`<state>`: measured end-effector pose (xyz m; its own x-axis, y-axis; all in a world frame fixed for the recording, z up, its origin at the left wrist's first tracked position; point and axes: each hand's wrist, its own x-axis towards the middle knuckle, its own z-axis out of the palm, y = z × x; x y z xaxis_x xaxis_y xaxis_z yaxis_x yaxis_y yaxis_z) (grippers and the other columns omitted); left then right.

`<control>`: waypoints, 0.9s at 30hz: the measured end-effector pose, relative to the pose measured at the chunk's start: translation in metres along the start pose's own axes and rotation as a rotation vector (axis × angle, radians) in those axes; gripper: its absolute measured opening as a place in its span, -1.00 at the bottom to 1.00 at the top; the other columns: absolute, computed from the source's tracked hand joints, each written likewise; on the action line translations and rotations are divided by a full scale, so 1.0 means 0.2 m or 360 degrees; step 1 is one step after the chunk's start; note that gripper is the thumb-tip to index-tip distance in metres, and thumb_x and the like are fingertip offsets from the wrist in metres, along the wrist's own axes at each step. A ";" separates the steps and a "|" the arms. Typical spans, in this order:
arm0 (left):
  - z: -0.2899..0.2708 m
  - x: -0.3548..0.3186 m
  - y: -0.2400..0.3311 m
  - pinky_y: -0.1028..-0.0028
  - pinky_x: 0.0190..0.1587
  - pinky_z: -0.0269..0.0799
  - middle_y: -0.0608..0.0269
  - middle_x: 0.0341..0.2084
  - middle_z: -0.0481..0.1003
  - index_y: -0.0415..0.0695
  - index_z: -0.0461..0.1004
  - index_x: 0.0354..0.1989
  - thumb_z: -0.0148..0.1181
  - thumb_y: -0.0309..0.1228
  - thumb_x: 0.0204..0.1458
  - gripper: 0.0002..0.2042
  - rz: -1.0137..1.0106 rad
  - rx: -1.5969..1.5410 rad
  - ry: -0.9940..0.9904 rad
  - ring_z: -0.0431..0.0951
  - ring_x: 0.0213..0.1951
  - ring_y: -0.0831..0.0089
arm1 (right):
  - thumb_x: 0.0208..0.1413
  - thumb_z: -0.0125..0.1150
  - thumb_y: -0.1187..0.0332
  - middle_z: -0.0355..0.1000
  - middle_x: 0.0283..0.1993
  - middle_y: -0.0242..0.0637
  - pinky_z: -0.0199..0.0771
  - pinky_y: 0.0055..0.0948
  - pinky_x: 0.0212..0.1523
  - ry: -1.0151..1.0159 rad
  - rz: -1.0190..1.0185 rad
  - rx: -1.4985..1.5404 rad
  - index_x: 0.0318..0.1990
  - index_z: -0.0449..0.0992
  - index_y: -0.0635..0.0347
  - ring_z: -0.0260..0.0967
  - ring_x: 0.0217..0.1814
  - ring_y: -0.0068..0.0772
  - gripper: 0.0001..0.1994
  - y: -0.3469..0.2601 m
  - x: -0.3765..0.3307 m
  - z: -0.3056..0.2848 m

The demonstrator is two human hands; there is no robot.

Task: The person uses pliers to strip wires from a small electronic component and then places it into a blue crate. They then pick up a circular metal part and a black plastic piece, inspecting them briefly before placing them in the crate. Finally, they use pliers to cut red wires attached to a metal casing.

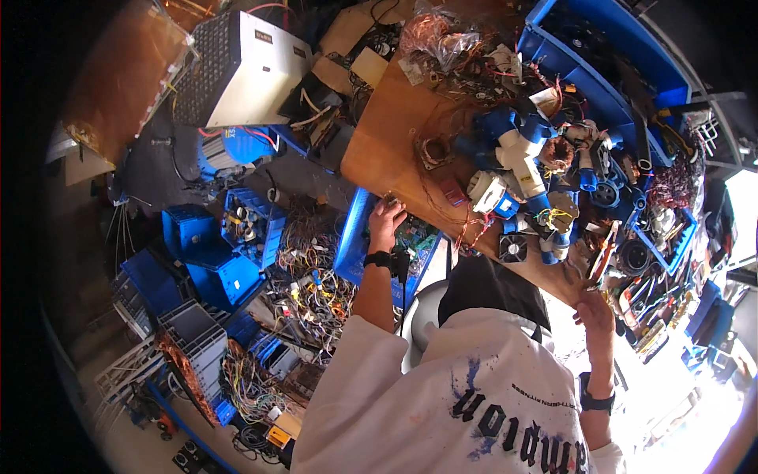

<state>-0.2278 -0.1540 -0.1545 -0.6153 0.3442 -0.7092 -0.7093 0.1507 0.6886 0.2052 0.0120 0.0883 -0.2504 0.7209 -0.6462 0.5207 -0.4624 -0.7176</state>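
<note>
My left hand (386, 222), a dark band on its wrist, is over a blue bin (347, 246) beside the table's left edge. Its fingers are closed at the tips around something too small to make out. Green circuit boards (414, 235) lie in the bin beside that hand. At the table's near right edge is my right hand (596, 313), its fingers curled in. What they hold, if anything, is hidden. Just beyond it lies a long-handled tool (605, 254), its near end close to my knuckles. A black square fan (513, 248) sits at the table's near edge, between my hands.
Blue-and-white plug connectors (523, 162), a copper coil (559, 154) and loose wires crowd the brown wooden table (387, 134). A large blue tray (568, 55) stands at the far right. Left of me, heaped cables (316, 292) and blue crates (225, 276) cover the floor.
</note>
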 end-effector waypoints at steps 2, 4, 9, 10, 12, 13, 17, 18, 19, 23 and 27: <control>-0.13 0.04 -0.11 0.29 -0.02 0.53 0.23 -0.29 0.51 -0.15 0.42 -0.19 0.17 -0.51 0.05 -0.84 -0.0084 -0.0100 0.0202 0.55 -0.16 0.39 | 0.14 0.10 0.44 0.49 -0.27 -0.34 0.40 -0.57 -0.32 -0.0007 0.0026 -0.0072 -0.04 0.46 0.29 0.40 -0.32 -0.59 -0.76 0.00 0.00 0.00; -0.28 0.07 -0.26 0.25 -0.07 0.53 0.27 -0.33 0.50 -0.09 0.40 -0.29 0.10 -0.39 0.10 -0.92 -0.0138 -0.0250 0.0251 0.54 -0.26 0.41 | 0.15 0.11 0.45 0.49 -0.26 -0.34 0.40 -0.58 -0.32 -0.0028 0.0047 -0.0161 -0.03 0.45 0.29 0.40 -0.31 -0.60 -0.75 0.00 0.00 -0.01; -0.51 -0.10 -0.55 0.29 -0.23 0.43 0.31 -0.41 0.49 -0.03 0.44 -0.33 0.00 -0.23 0.16 -0.83 -0.0308 -0.0444 0.0417 0.49 -0.36 0.40 | 0.15 0.10 0.46 0.49 -0.25 -0.34 0.40 -0.58 -0.32 -0.0081 0.0104 -0.0188 -0.05 0.45 0.27 0.40 -0.32 -0.60 -0.77 -0.01 0.05 0.03; -0.56 -0.13 -0.61 0.31 -0.25 0.41 0.32 -0.42 0.49 -0.01 0.44 -0.33 -0.01 -0.21 0.16 -0.82 -0.0328 -0.0394 0.0468 0.49 -0.36 0.41 | 0.15 0.09 0.46 0.49 -0.25 -0.34 0.40 -0.59 -0.31 -0.0104 0.0099 -0.0251 -0.05 0.45 0.27 0.39 -0.32 -0.60 -0.78 -0.02 0.05 0.04; -0.55 -0.18 -0.68 0.38 -0.37 0.34 0.37 -0.51 0.46 -0.01 0.45 -0.37 -0.02 -0.12 0.18 -0.74 -0.0413 -0.0260 0.0606 0.44 -0.42 0.49 | 0.14 0.07 0.47 0.48 -0.25 -0.35 0.40 -0.59 -0.30 -0.0146 0.0076 -0.0371 -0.06 0.45 0.27 0.39 -0.31 -0.61 -0.78 -0.09 0.07 0.08; -0.48 -0.22 -0.66 0.39 -0.40 0.32 0.40 -0.54 0.44 -0.01 0.45 -0.39 -0.03 -0.09 0.19 -0.71 -0.0440 -0.0101 0.0697 0.43 -0.43 0.51 | 0.13 0.06 0.48 0.48 -0.25 -0.34 0.40 -0.59 -0.28 -0.0129 0.0182 -0.0455 -0.06 0.45 0.27 0.39 -0.30 -0.60 -0.78 -0.11 0.09 0.09; -0.59 -0.26 -0.89 0.52 -0.57 0.20 0.44 -0.68 0.33 -0.07 0.44 -0.45 -0.02 -0.04 0.19 -0.64 -0.0234 0.0051 0.0929 0.31 -0.60 0.59 | 0.12 0.08 0.45 0.47 -0.24 -0.34 0.42 -0.57 -0.23 -0.0201 0.0119 -0.0459 -0.06 0.44 0.27 0.40 -0.26 -0.58 -0.77 -0.15 0.11 0.17; -0.63 -0.25 -0.96 0.55 -0.60 0.17 0.44 -0.70 0.32 -0.08 0.43 -0.46 -0.01 -0.05 0.19 -0.64 -0.0153 -0.0023 0.0965 0.29 -0.64 0.59 | 0.13 0.09 0.44 0.46 -0.24 -0.35 0.42 -0.57 -0.23 -0.0254 0.0110 -0.0526 -0.06 0.44 0.26 0.40 -0.26 -0.58 -0.77 -0.14 0.13 0.17; -0.68 -0.26 -1.03 0.60 -0.64 0.11 0.40 -0.73 0.32 -0.12 0.44 -0.49 0.01 -0.07 0.19 -0.63 -0.0130 -0.0118 0.0939 0.25 -0.70 0.62 | 0.13 0.10 0.43 0.46 -0.25 -0.35 0.42 -0.57 -0.23 -0.0306 0.0102 -0.0594 -0.05 0.44 0.25 0.40 -0.26 -0.58 -0.77 -0.13 0.14 0.16; -0.61 -0.26 -1.12 0.54 -0.59 0.13 0.38 -0.70 0.35 -0.22 0.45 -0.54 0.02 -0.13 0.21 -0.59 0.0041 -0.0296 0.1114 0.27 -0.65 0.62 | 0.16 0.14 0.35 0.45 -0.27 -0.35 0.43 -0.56 -0.24 -0.0370 0.0080 -0.0713 -0.03 0.43 0.22 0.41 -0.29 -0.58 -0.75 -0.05 0.16 0.16; -0.63 -0.28 -1.24 0.58 -0.65 0.08 0.36 -0.73 0.33 -0.20 0.39 -0.59 -0.03 -0.22 0.24 -0.61 0.0128 -0.0255 0.1059 0.24 -0.70 0.63 | 0.14 0.15 0.37 0.45 -0.26 -0.35 0.42 -0.57 -0.23 -0.0434 0.0118 -0.0778 -0.02 0.43 0.22 0.41 -0.28 -0.58 -0.74 0.00 0.17 0.20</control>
<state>-0.0612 -0.3265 -0.3041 -0.7123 -0.3011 -0.6341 -0.6631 -0.0078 0.7485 0.1638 0.0158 0.0566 -0.3668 0.5064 -0.7804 0.8463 -0.1668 -0.5060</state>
